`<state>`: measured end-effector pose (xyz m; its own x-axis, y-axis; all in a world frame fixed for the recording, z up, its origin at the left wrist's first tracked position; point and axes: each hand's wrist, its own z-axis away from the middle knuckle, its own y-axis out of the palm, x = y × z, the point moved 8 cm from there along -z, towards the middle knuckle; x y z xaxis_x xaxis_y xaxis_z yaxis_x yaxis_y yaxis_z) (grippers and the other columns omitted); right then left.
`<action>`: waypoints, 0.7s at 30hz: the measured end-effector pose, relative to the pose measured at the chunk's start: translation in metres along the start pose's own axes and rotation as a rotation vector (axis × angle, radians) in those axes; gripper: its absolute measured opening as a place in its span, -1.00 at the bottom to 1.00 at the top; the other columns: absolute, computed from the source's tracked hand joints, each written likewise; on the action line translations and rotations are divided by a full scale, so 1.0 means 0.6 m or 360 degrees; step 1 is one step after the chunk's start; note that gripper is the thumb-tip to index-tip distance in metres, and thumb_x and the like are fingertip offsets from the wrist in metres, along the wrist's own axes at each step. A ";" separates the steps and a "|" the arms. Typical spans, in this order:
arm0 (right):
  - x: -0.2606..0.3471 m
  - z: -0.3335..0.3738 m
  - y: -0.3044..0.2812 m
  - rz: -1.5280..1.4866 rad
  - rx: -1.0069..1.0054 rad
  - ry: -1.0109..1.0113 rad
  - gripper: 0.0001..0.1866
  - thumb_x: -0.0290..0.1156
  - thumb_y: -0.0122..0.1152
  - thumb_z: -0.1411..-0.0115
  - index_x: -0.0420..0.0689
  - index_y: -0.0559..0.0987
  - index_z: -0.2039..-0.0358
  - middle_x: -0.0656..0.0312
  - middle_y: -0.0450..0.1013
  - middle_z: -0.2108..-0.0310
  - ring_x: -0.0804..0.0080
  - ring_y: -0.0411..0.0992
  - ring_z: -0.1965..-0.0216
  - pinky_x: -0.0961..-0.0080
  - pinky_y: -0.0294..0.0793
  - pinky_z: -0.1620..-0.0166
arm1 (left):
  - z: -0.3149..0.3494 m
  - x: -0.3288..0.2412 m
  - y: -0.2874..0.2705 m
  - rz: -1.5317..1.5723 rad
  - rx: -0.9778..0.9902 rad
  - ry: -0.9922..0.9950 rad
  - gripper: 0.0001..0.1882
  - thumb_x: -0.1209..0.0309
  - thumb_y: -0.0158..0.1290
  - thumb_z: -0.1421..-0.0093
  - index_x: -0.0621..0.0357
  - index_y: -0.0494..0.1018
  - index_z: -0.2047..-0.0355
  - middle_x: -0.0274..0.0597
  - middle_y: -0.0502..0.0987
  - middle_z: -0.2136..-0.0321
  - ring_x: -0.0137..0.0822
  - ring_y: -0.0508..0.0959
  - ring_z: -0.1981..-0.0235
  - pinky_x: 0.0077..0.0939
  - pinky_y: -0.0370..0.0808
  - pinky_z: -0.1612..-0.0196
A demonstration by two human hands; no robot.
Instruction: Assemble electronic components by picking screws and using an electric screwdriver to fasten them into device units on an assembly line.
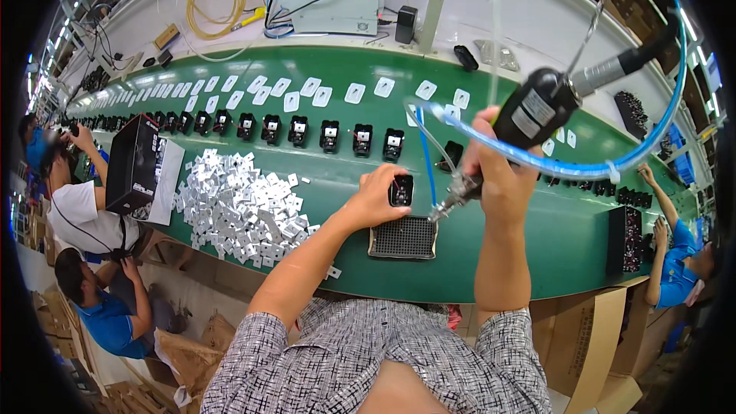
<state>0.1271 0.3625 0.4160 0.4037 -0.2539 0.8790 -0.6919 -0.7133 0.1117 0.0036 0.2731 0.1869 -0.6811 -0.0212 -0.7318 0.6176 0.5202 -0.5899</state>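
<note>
Over the black socket [401,190], screwdriver [529,119] slants down-left.

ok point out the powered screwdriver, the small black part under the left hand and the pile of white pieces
powered screwdriver [537,111], head view, on its black body
small black part [401,190], head view, on its top face
pile of white pieces [241,207], head view, middle of the heap

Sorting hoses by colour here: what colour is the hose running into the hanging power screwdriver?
Blue: the hose loops to the screwdriver in the right hand, clearest in the head view.
</note>
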 end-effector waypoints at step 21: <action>-0.082 0.081 -0.153 0.0179 -0.0214 0.0136 -0.73 -0.58 0.40 -0.13 -0.23 0.61 0.14 0.25 0.57 0.43 0.63 0.39 0.58 0.71 0.33 0.50 | -0.193 -0.043 0.124 -0.1196 -0.0244 0.0749 -0.24 0.15 0.41 0.15 0.09 0.41 -0.07 -0.22 0.48 -0.04 -0.16 0.39 -0.20 -0.02 0.16 -0.23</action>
<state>0.1999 0.4090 0.3402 0.2712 -0.2665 0.9249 -0.8059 -0.5883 0.0668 0.0215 0.4113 0.2018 -0.9957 -0.0674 0.0640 -0.0920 0.6191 -0.7799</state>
